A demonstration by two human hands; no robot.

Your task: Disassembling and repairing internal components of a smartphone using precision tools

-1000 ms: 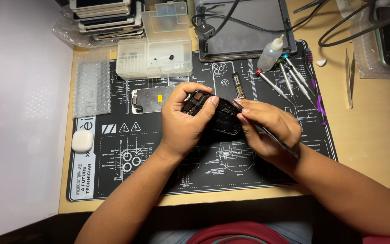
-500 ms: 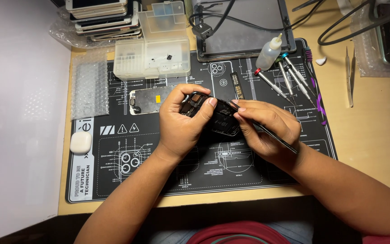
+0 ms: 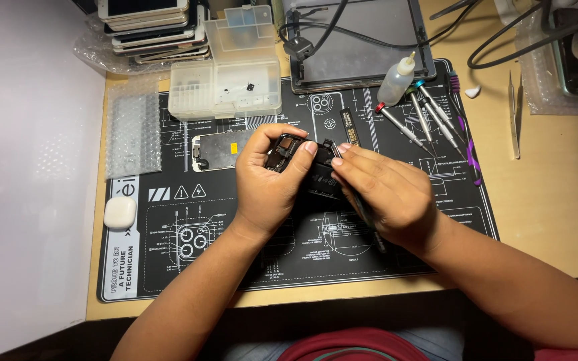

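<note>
My left hand [image 3: 267, 175] grips a dark opened phone body [image 3: 306, 167] over the black repair mat [image 3: 188, 247], thumb across its upper edge. My right hand [image 3: 386, 194] rests against the phone's right side and holds a thin dark tool [image 3: 367, 222], most likely tweezers, whose tip meets the phone near its top edge. Much of the phone is hidden under both hands. A detached screen panel [image 3: 217, 150] lies on the mat just left of my left hand.
A clear parts box [image 3: 225, 83] and a stack of phones [image 3: 152, 27] sit at the back. A tablet with cables [image 3: 359, 40], small bottle [image 3: 396, 79], several screwdrivers [image 3: 423, 120], tweezers [image 3: 514, 113], bubble wrap [image 3: 132, 134] and a white earbud case [image 3: 120, 212] surround the mat.
My right hand has shifted slightly, its fingertips now closer to the phone's top edge. The left hand keeps its grip on the phone.
</note>
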